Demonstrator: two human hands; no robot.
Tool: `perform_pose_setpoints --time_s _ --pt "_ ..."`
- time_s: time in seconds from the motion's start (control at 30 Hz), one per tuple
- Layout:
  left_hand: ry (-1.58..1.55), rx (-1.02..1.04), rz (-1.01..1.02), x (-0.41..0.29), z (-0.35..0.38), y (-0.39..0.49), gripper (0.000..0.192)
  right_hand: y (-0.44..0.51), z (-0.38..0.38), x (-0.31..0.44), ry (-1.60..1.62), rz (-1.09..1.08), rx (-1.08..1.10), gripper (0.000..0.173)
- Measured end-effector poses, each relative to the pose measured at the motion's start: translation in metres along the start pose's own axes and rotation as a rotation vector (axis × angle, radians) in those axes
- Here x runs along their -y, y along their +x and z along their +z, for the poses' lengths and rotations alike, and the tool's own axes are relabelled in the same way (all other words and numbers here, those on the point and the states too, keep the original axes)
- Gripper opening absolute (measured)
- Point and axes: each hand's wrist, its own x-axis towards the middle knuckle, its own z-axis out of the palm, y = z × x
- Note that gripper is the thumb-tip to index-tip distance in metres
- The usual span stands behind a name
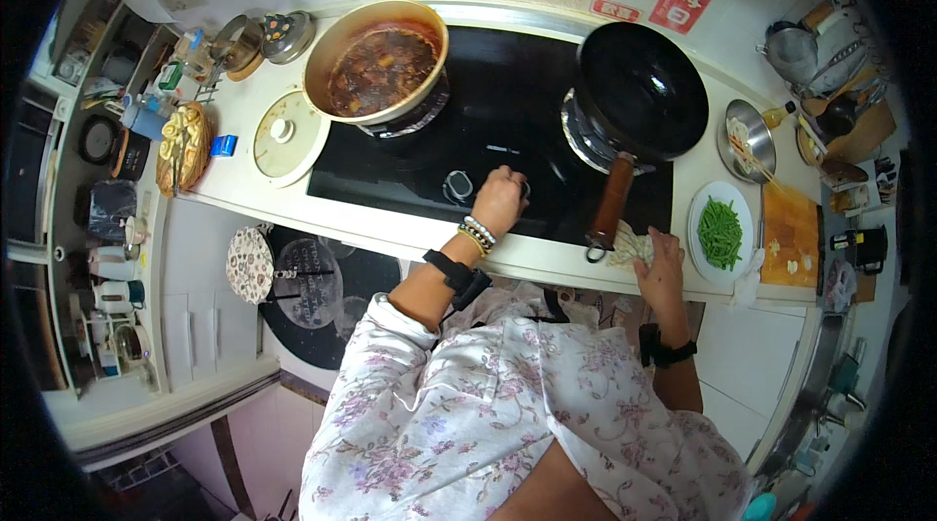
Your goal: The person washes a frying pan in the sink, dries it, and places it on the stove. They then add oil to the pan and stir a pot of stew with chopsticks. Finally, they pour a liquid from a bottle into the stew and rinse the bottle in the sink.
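Note:
My left hand [502, 197] has its fingers closed around the right control knob [525, 190] of the black glass gas hob [505, 111]. A second knob [459, 186] is just left of it. My right hand [662, 266] rests on a checked cloth [629, 246] at the counter's front edge. Beside that cloth is the wooden handle [613, 203] of a black wok [644, 93], which sits on the right burner. On the left burner stands a cream pot [316, 71] with dark brown stew [381, 71] in it.
A pot lid [289, 140] lies left of the hob. To the right are a plate [695, 257] of cut green beans [723, 232], a steel bowl [765, 144] with chopsticks and a wooden cutting board [779, 221] with pale pieces. A bread basket [201, 148] sits far left.

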Motion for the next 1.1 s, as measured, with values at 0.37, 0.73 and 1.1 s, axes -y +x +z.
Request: perform_pose_setpoints --time_s 0.37,0.73,1.1 --pt "-0.273 0.063 0.120 -0.001 -0.040 -0.012 0.058 -0.038 0.013 0.050 -0.060 0.195 -0.015 0.069" --pt "-0.447 0.119 -0.244 0.044 -0.104 -0.125 0.038 -0.014 0.058 -0.007 -0.012 -0.063 -0.180 0.035" --pt "-0.422 0.051 -0.263 0.016 -0.109 -0.123 0.038 0.009 0.097 -0.025 -0.083 0.050 -0.401 0.026"
